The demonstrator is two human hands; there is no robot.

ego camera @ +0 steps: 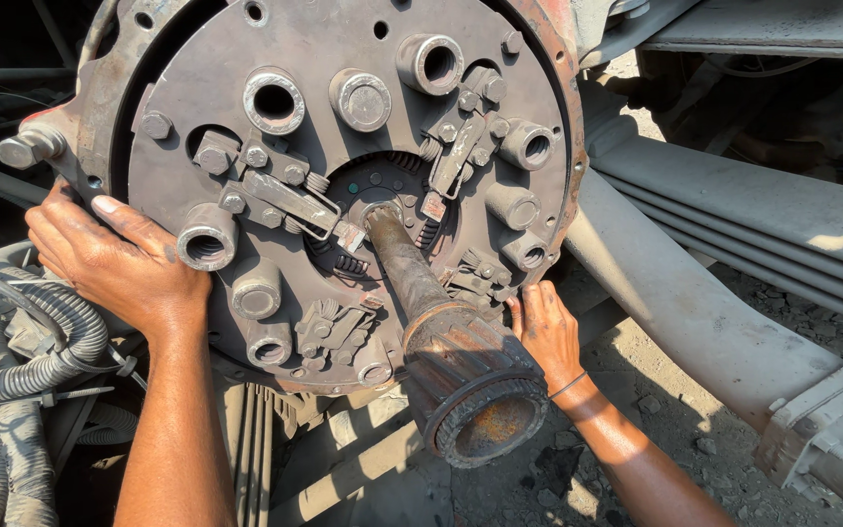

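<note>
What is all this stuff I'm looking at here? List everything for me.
Round clutch plate: one, grey-brown, rusty, fills the upper centre.
Splined shaft: one, rusty brown, sticks out of the plate's hub toward the camera.
Release levers: several, grey metal, ringed around the hub.
Corrugated hoses: a bundle, grey, lower left.
Leaf springs: a stack, grey, running along the right.
Gravel ground: dusty grey, lower right.
Left hand: flat on the plate's left edge.
Right hand: on the plate's lower right rim, beside the shaft; thin band on the wrist.
</note>
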